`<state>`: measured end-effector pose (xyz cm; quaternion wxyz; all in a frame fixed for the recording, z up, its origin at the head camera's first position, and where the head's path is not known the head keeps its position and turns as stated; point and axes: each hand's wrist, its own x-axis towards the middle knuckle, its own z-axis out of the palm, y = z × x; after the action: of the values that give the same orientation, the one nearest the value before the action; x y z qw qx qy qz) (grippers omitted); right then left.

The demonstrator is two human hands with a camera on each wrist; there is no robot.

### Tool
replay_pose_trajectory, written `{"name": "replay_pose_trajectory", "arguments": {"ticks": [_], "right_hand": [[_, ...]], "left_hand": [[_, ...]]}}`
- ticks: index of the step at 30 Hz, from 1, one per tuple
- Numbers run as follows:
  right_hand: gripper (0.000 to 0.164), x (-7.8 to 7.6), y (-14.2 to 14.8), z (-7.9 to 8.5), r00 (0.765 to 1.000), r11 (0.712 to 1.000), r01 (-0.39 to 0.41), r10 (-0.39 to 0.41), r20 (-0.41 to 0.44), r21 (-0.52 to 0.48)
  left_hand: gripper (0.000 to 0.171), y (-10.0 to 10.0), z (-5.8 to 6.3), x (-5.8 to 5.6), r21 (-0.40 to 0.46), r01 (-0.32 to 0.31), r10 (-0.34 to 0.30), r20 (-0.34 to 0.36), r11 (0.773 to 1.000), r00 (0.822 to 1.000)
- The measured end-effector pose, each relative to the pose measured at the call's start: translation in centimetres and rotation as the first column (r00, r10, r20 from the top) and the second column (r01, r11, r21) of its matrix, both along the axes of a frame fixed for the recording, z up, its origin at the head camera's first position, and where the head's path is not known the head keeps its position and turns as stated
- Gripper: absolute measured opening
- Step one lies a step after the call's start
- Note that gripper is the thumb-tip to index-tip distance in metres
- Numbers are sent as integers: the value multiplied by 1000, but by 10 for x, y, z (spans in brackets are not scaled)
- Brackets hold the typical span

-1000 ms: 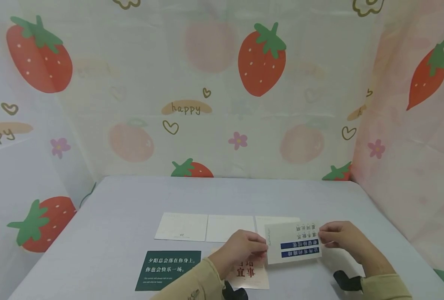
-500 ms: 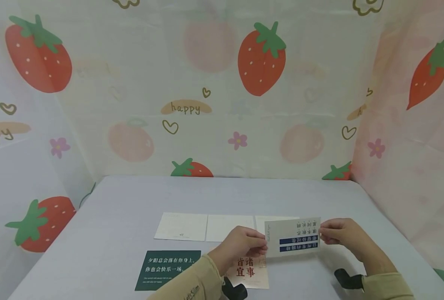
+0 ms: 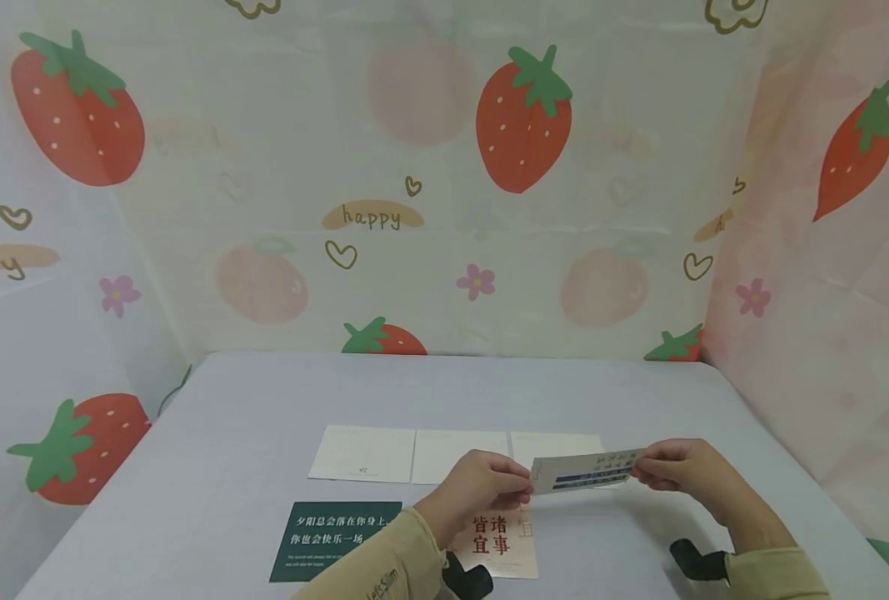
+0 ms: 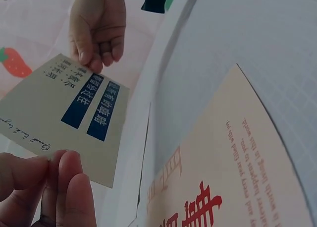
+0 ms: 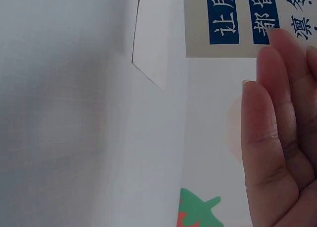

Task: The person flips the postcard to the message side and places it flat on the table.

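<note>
A pale postcard (image 3: 582, 472) with two blue printed bars hangs in the air above the table, tilted so that it looks narrow in the head view. My left hand (image 3: 481, 483) pinches its left end between thumb and fingers, and my right hand (image 3: 680, 467) pinches the right end. Seen from the left wrist, the postcard (image 4: 74, 113) shows dark characters and a line of handwriting-like script. Partly behind my left hand, a cream card (image 3: 507, 554) with red characters lies on the table. From the right wrist, a corner of the held postcard (image 5: 198, 33) appears above my fingers (image 5: 262, 138).
Three white cards lie in a row farther back: a left one (image 3: 362, 454), a middle one (image 3: 462, 446) and a right one (image 3: 556, 442), partly covered. A dark green card (image 3: 332, 542) with white writing lies front left. Strawberry-patterned curtains (image 3: 444, 208) surround the white table (image 3: 189, 467).
The held postcard first rose slightly, then tipped flatter, so its printed face now looks much narrower. Both hands keep their pinch at its ends and have shifted only a little.
</note>
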<state>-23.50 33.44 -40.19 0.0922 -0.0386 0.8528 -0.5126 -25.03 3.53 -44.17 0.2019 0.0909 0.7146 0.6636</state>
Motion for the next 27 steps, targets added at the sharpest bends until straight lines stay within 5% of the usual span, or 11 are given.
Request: {"name": "replay_pose_trajectory", "arguments": {"ticks": [6,27], "right_hand": [[34,1,3,-4,997,997,-73,73,-1,-32],[39,2,-1,-7,998,998,-63,63,12,-17]], "left_hand": [[10,-1,-1,-1,21,-9,9,-1,1000,1000],[21,-6,-2,-5,48,-30,31,-20,998,999]]}}
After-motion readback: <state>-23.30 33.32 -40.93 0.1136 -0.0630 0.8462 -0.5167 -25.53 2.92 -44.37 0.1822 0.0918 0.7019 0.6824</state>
